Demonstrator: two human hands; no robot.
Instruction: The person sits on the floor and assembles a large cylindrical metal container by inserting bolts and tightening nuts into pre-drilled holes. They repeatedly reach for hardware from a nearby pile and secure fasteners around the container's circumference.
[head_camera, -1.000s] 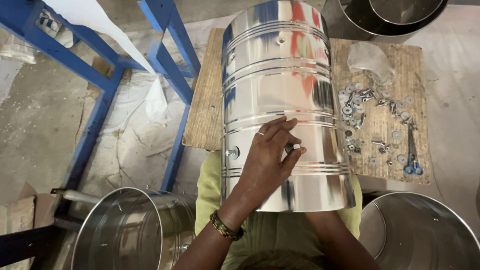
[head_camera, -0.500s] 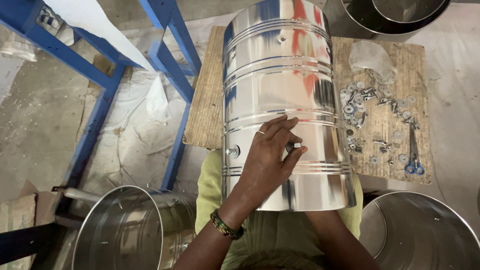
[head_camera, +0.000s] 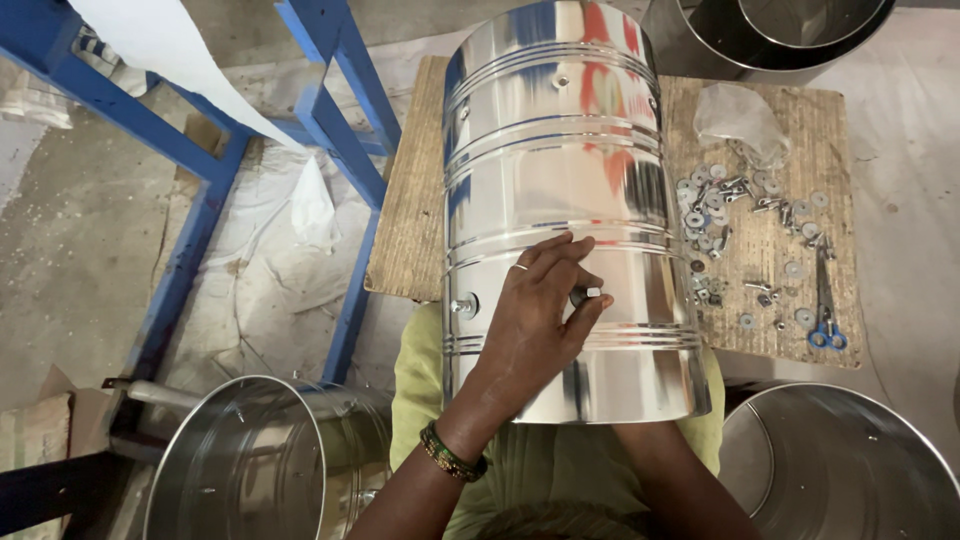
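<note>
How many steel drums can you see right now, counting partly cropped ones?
4: the ribbed drum lying across the wooden board under the left hand, an open drum bottom left, another bottom right, and one cropped at top right. Others may be out of frame.

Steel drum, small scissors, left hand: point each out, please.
steel drum (head_camera: 560, 150), head view, upper shiny wall.
small scissors (head_camera: 826, 318), head view, just above the blue handles.
left hand (head_camera: 535, 315), head view, back of hand.

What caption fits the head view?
Left hand pinches a small bolt on a steel drum over a wooden board.
</note>
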